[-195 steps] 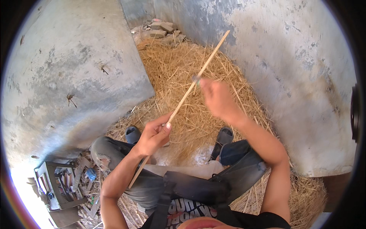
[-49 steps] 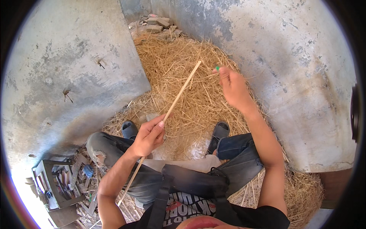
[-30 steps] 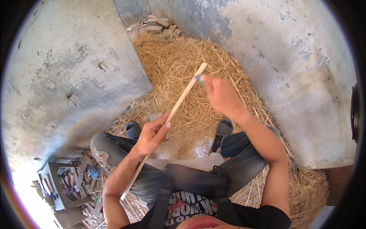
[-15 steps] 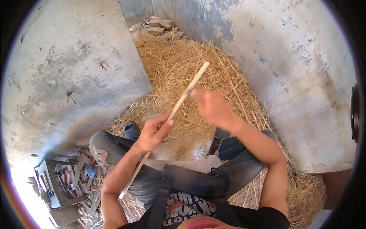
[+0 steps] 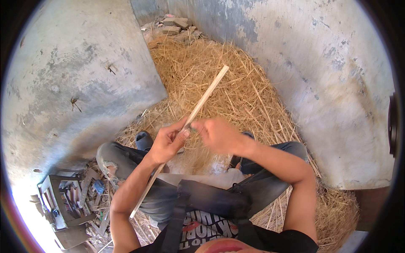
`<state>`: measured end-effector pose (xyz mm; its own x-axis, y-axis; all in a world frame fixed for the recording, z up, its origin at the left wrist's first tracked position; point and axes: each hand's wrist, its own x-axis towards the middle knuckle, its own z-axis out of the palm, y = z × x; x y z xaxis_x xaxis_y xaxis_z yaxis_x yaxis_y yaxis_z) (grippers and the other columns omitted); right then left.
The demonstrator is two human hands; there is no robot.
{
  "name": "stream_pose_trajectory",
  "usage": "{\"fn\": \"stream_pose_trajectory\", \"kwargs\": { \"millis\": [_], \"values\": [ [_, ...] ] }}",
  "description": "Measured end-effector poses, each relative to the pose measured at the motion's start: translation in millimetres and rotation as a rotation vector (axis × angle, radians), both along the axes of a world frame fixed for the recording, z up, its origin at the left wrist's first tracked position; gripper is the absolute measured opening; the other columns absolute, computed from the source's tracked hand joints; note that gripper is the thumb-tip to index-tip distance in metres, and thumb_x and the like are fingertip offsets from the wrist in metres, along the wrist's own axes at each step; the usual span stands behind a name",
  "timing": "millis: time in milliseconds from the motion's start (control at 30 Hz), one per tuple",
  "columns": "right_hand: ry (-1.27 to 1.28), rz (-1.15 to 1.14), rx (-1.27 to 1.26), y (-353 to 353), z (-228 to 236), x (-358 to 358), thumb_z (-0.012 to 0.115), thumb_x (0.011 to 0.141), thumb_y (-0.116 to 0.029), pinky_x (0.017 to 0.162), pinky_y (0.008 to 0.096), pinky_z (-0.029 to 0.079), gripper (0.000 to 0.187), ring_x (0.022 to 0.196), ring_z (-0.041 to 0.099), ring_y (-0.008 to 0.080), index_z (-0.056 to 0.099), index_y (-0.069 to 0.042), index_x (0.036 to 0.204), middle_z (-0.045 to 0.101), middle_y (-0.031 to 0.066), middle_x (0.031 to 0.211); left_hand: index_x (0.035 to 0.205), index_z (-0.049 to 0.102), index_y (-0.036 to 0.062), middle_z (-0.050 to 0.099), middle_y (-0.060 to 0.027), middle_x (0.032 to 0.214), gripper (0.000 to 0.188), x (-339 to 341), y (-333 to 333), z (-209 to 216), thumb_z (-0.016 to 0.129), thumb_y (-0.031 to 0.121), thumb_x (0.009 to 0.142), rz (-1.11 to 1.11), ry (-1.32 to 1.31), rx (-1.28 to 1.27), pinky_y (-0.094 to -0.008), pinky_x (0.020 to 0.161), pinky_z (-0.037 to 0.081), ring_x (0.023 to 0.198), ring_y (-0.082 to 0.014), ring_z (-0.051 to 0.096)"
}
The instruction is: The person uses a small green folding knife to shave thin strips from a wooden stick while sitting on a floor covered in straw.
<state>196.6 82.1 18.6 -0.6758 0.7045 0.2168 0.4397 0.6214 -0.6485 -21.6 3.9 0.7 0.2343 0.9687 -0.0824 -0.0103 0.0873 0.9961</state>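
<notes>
A long pale strip of split wood or bamboo (image 5: 211,90) slants from above my lap up and away to the right. My left hand (image 5: 167,142) is closed round its middle, thumb lying along the near side. The strip's lower end runs down past my left forearm. Right beside the left thumb is my right hand (image 5: 217,135), a blurred closed fist against the strip. A small dark thing (image 5: 188,125), perhaps a blade, shows at its fingertips, mostly hidden by the fingers.
A heap of dry straw-like shavings (image 5: 202,63) covers the floor ahead, with broken bricks (image 5: 173,27) behind it. Worn plaster walls (image 5: 312,84) stand on both sides. A wooden box of tools (image 5: 69,198) is at the lower left. A dark slipper (image 5: 144,140) lies near my left knee.
My right hand has moved down along the strip toward me, from above the left hand to right beside its thumb. The left hand and the strip have hardly moved.
</notes>
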Motion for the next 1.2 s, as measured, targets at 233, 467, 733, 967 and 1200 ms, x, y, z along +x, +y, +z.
{"fn": "stream_pose_trajectory", "kwargs": {
  "millis": [233, 467, 733, 967, 1200],
  "values": [
    [0.107, -0.22, -0.01, 32.6, 19.2, 15.1, 0.04, 0.112, -0.034, 0.048, 0.0388, 0.043, 0.048, 0.044, 0.05, 0.0249, 0.073, 0.001, 0.118, 0.049, 0.0132, 0.05, 0.154, 0.042, -0.0003, 0.043, 0.0089, 0.069, 0.053, -2.8, 1.8, 4.8, 0.059, 0.016, 0.107, -0.066, -0.089, -0.052, -0.0225, 0.047, 0.027, 0.054, -0.0009, 0.034],
    [-0.033, -0.272, -0.196, 43.6, 32.5, 24.2, 0.038, 0.112, -0.041, 0.059, 0.0458, 0.047, 0.052, 0.053, 0.057, 0.0317, 0.068, -0.001, 0.128, 0.057, 0.0166, 0.056, 0.153, 0.044, -0.0006, 0.044, 0.0096, 0.072, 0.051, -8.3, -6.9, -2.9, 0.059, 0.014, 0.107, -0.073, -0.054, -0.057, -0.0224, 0.049, 0.028, 0.059, 0.0001, 0.035],
    [-0.049, -0.07, -0.019, 2.4, 7.5, 0.4, 0.038, 0.113, -0.036, 0.053, 0.0445, 0.047, 0.05, 0.049, 0.058, 0.0314, 0.073, -0.001, 0.119, 0.054, 0.0178, 0.053, 0.154, 0.042, -0.001, 0.041, 0.0104, 0.068, 0.054, -4.9, 1.9, -0.2, 0.059, 0.018, 0.107, -0.068, 0.013, -0.028, -0.0229, 0.047, 0.025, 0.055, 0.0002, 0.033],
    [-0.019, -0.359, -0.14, 43.0, 43.9, 20.4, 0.043, 0.11, -0.033, 0.054, 0.0468, 0.05, 0.043, 0.056, 0.064, 0.0374, 0.073, -0.004, 0.121, 0.058, 0.021, 0.058, 0.153, 0.043, 0.0001, 0.038, 0.0102, 0.061, 0.055, -3.9, 1.9, -1.1, 0.057, 0.027, 0.108, -0.069, -0.047, -0.025, -0.0239, 0.043, 0.022, 0.046, -0.0001, 0.03],
    [0.056, -0.081, 0.036, 3.6, -8.7, -0.1, 0.039, 0.112, -0.036, 0.047, 0.0401, 0.042, 0.047, 0.047, 0.052, 0.0251, 0.073, -0.005, 0.122, 0.049, 0.0104, 0.051, 0.154, 0.042, -0.0004, 0.037, 0.0108, 0.066, 0.05, -4.9, 3.6, -0.4, 0.054, 0.021, 0.11, -0.062, -0.036, -0.056, -0.0228, 0.046, 0.024, 0.053, 0.0001, 0.031]
  ]
}}
